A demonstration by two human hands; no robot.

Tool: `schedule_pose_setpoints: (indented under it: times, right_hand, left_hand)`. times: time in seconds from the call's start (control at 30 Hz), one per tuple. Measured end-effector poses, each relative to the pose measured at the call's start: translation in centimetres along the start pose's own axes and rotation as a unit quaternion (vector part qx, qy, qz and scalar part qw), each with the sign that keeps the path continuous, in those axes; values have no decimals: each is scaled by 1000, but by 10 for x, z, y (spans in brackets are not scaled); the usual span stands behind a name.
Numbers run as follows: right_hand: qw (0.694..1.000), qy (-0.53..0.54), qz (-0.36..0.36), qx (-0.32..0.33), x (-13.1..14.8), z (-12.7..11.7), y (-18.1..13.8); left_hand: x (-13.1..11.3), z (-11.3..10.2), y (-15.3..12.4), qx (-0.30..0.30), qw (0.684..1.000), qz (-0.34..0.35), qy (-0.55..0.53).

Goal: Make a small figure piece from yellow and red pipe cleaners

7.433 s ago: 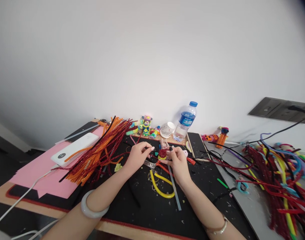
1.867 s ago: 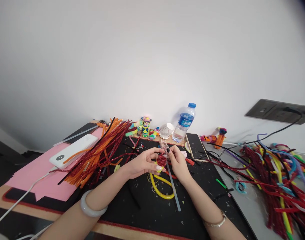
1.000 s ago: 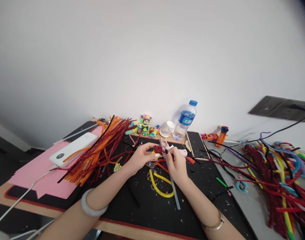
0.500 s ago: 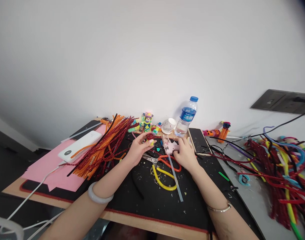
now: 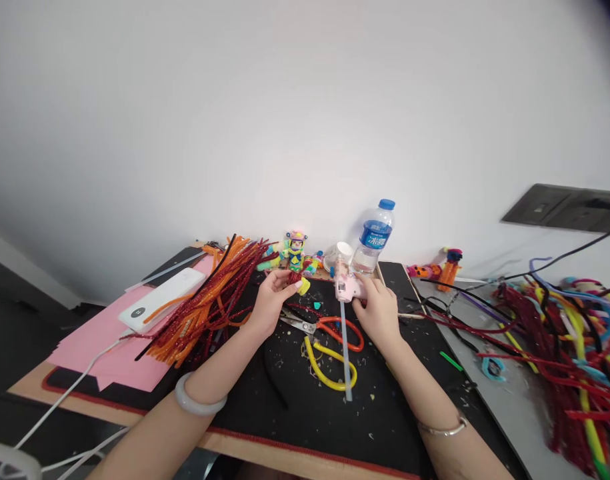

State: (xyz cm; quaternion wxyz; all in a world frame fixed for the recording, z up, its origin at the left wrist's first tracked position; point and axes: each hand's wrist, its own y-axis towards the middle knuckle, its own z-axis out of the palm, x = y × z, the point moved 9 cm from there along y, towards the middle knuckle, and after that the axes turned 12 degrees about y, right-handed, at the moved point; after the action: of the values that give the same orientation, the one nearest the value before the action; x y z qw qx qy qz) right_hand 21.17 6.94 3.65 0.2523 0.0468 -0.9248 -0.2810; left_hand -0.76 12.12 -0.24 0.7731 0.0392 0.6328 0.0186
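Between the fingertips of my left hand (image 5: pixel 272 301) is a small craft piece (image 5: pixel 303 285) of dark red and yellow pipe cleaner. My right hand (image 5: pixel 379 312) grips a pink glue gun (image 5: pixel 345 287), and a long clear glue stick (image 5: pixel 345 353) sticks out of its back end toward me. On the black mat below lie red-handled scissors (image 5: pixel 342 330), their blades pointing left. A bent yellow pipe cleaner (image 5: pixel 325 379) lies in front of them, partly under the glue stick. Behind my left hand stands a small colourful figure (image 5: pixel 295 252).
A water bottle (image 5: pixel 375 239) and a paper cup (image 5: pixel 335 253) stand by the wall. At left, orange and red pipe cleaners (image 5: pixel 199 307) lie beside a white power bank (image 5: pixel 162 300) on pink sheets (image 5: pixel 92 340). More pipe cleaners (image 5: pixel 559 360) heap at right. A phone (image 5: pixel 395 280) lies near the wall.
The glue gun has turned in my right hand and shifted slightly right, its stick now hanging straighter down. My left hand has tilted the craft piece, showing more yellow.
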Motion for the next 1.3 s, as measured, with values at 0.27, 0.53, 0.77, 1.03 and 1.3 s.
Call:
schedule_pose_setpoints:
  times: [0.27,0.53,0.77,1.03,1.3]
  right_hand:
    - [974,225,27,-25,7,-5,-2]
    - [968,226,-6,111,25,24,-10]
    - [971,213,-16,107,25,27,-11]
    - [976,188,-22,105,26,25,-13]
    - [978,165,-38,125,28,28,-14]
  left_hand:
    - [-5,1,1,1,992,48,113]
    - [0,5,3,17,983,63,171]
    - [-4,7,-1,23,972,105,210]
    - [-10,5,-3,8,964,120,239]
    - [-11,1,-4,-8,964,102,245]
